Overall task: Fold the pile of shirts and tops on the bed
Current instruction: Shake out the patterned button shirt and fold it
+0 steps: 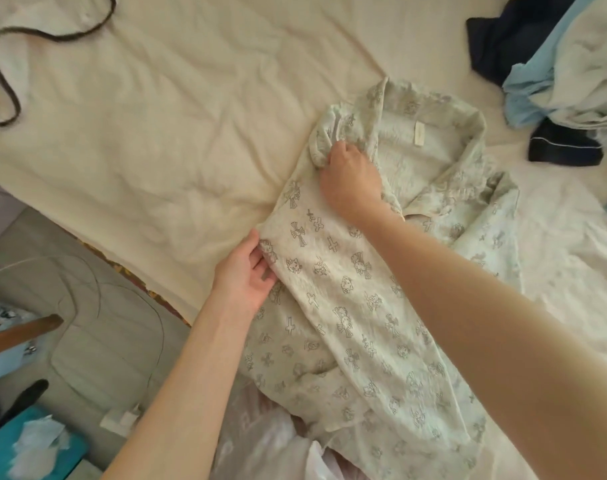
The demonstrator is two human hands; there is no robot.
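Item: patterned shirt [347, 292], pale green-cream crinkled cloth printed with small crosses and cartoon-cat figures in grey outline. It has a collar, with a pale label [418, 133] showing inside the neck. We find it lying lengthwise on the bed [156, 116], collar end away from us and hem end toward the bed's near edge, where the cloth bunches over a translucent plastic bag [278, 441].

Holding: our right hand [350, 178] has its fingers clenched on a gathered fold at the shoulder, just beside the collar. Our left hand [246, 275] grasps the long side edge lower down, thumb on top and fingers tucked under the cloth. We judge the two grips sit along one side so that the panel can be carried over the body in a single straight lengthwise fold; one side already lies turned over the middle.

Condition: wrinkled, the far sleeve area crumpled, not yet squared.

Stock remaining: a heap of pale blue and white garments [572, 74] with a dark navy piece [503, 39] at the bed's far right, well apart from the shirt. We take this to be the pile awaiting folding.

Also present: a white top with dark trim [52, 39] spread flat at the far left; a wooden handle [21, 330] beside the bed.
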